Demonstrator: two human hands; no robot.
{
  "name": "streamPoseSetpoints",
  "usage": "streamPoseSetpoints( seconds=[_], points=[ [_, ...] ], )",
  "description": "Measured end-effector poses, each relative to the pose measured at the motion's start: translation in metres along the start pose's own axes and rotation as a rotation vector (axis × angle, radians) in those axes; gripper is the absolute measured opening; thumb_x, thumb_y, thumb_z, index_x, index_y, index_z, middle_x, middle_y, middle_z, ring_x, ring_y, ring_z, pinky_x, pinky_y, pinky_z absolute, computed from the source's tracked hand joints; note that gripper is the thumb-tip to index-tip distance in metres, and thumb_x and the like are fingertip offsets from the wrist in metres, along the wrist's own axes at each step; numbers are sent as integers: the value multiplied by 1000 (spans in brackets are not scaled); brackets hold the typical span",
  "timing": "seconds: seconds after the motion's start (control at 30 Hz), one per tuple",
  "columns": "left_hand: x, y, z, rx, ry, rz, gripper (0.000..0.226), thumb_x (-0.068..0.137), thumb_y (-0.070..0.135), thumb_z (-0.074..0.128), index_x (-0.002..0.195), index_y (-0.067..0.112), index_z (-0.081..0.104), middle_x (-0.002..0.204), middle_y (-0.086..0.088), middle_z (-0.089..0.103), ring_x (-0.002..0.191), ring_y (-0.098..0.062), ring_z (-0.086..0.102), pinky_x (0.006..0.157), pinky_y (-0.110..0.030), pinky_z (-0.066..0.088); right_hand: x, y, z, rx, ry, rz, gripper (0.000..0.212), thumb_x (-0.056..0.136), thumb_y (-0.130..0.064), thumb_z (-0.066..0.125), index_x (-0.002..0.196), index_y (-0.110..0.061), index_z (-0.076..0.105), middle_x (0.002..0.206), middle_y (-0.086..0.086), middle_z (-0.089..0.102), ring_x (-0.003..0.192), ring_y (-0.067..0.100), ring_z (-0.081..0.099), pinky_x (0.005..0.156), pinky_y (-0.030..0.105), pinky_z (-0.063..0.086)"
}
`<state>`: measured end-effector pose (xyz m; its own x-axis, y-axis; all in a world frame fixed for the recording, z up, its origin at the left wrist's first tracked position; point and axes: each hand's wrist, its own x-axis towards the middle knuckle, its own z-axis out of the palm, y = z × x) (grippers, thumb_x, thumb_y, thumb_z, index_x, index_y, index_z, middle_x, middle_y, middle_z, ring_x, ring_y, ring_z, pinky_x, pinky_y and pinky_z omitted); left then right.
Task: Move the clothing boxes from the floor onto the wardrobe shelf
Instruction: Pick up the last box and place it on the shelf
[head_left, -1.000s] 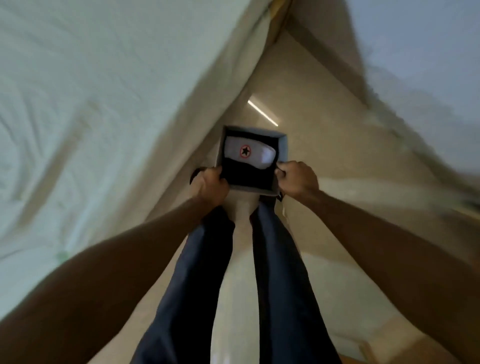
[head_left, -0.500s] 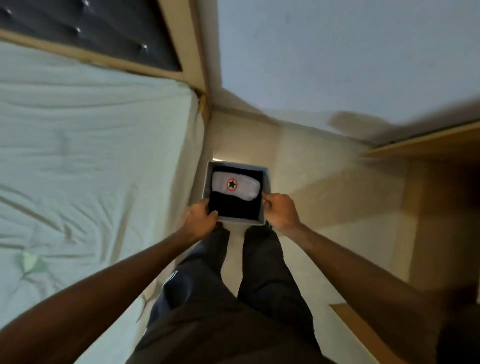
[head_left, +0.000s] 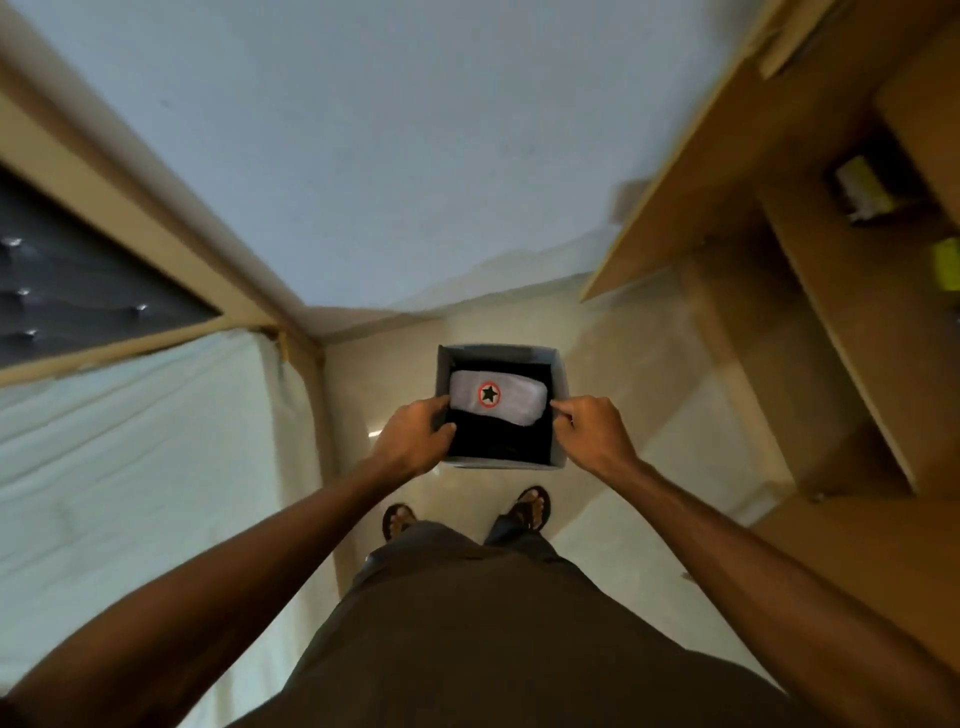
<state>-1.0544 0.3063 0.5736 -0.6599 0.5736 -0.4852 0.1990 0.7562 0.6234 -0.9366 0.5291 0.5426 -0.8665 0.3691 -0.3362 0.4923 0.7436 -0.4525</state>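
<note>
An open grey clothing box (head_left: 500, 353) hangs in front of me above the floor, held at both sides. It holds dark folded clothes with a white folded piece (head_left: 498, 404) on top that bears a black star in a red ring. My left hand (head_left: 414, 436) grips the box's left rim, fingers curled over the edge. On the right rim my right hand (head_left: 587, 427) is closed the same way. The wooden wardrobe (head_left: 810, 291) stands open to my right, its shelves (head_left: 852, 332) beyond the box.
A bed with a pale sheet (head_left: 145, 467) and a dark tufted headboard (head_left: 78, 291) fills the left. A bluish wall (head_left: 415, 156) stands ahead. My sandalled feet (head_left: 530, 506) are on the glossy tiled floor (head_left: 649, 519). Small yellow-green items (head_left: 862, 187) sit on wardrobe shelves.
The box has come up off the floor with both hands on it. My view has swung up and right, away from the bed, bringing the wall and the wardrobe into sight.
</note>
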Motion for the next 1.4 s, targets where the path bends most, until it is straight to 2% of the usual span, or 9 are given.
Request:
streamPoseSetpoints(
  seconds=[0.1,0.27,0.43,0.53,0.63,0.97,1.17,1.27,1.4],
  points=[
    [28,42,15,88,-43,84,29,94,18,53,121,15,63,114,-8,69,96,-20,65,72,-20,47,-6,40,-28,16,61,40,21,79,-13,49,82,-2,67,74,17,69,69,30,64,60,35,50],
    [76,122,51,156,-62,161,28,97,18,48,115,21,69,108,-5,73,95,-21,68,80,-32,57,-14,112,-86,73,203,193,17,76,-14,47,66,-2,54,58,18,53,57,30,56,50,35,42],
    [117,197,66,217,-50,295,33,96,13,45,115,21,71,107,-3,73,95,-24,68,82,-33,55,-11,167,-124,138,326,282,31,78,-21,47,90,2,65,71,21,64,68,31,63,58,38,51],
    [150,251,74,219,-49,369,32,96,13,47,115,22,70,104,-3,74,90,-23,69,81,-34,57,-5,202,-154,167,443,346,33,81,-24,47,87,3,64,65,20,60,63,34,58,51,30,39],
    [195,312,81,186,-81,455,32,92,12,50,111,23,72,98,-4,75,80,-22,70,77,-38,59,6,238,-195,160,578,372,32,82,-24,46,81,3,63,62,20,57,60,34,55,47,35,35],
    [313,492,115,130,-193,662,49,70,47,43,111,42,69,87,9,75,73,-13,70,68,-38,62,19,328,-331,126,906,465,28,83,-18,50,85,5,65,73,25,65,65,33,62,57,44,51],
    [383,598,151,39,-116,756,43,68,43,48,103,42,73,92,13,76,80,-9,72,71,-37,61,36,388,-415,163,983,437,20,82,-13,50,63,-8,58,50,8,51,48,19,48,47,31,34],
    [373,651,149,-7,-74,789,47,68,43,47,102,29,77,90,10,76,78,-7,71,71,-35,60,47,419,-452,190,1003,379,22,82,-15,49,68,-5,63,52,9,54,49,19,52,46,32,37],
    [388,706,151,13,-31,793,29,82,23,56,102,25,77,95,7,76,79,-7,70,72,-31,60,70,454,-501,189,1042,376,21,81,-15,52,74,-4,69,62,13,65,62,25,63,53,33,46]
  ],
)
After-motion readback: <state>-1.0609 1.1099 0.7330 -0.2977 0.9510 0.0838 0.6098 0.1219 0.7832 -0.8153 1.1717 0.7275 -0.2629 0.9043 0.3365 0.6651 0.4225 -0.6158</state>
